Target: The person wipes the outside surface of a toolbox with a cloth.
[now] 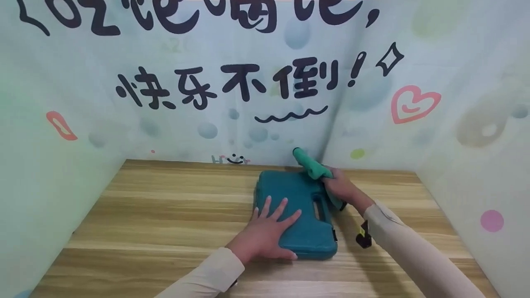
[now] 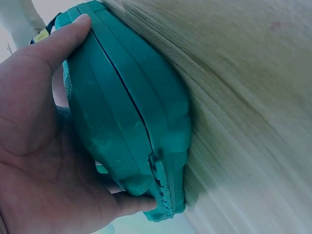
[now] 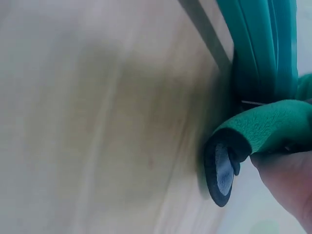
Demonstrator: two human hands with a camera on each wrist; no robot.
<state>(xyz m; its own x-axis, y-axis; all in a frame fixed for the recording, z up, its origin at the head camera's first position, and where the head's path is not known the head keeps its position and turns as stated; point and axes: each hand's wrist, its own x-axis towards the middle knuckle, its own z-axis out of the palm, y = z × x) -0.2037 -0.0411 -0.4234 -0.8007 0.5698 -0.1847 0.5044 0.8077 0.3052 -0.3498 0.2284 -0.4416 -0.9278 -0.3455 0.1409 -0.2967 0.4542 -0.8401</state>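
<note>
From where I stand, a pale printed backdrop [image 1: 186,136] with dark lettering rises behind a wood-grain table [image 1: 165,215]. Just right of the table's middle a teal case [image 1: 300,186] lies flat and closed. Take its middle as the clock's centre.

The person's left hand [image 1: 269,231] rests on the lid at 8 o'clock, fingers spread wide and straight, thumb over the near edge. It presses rather than clasps, I judge to keep the case steady; the case lies under the palm and reaches beyond the fingertips toward 1 o'clock.

The right hand [image 1: 339,185], just off the case at 2 o'clock, is closed around a green cloth [image 1: 313,169] with black trim. Probably held mid-length so both ends stay loose, the cloth pokes out toward 10 o'clock from that grip, over the case's far corner, and hangs toward 6 o'clock beside the case.

The case's handle [image 1: 324,210] is at 3 o'clock. Smallest, a black device [image 1: 363,238] shows by the right wrist, toward 4 o'clock.
</note>
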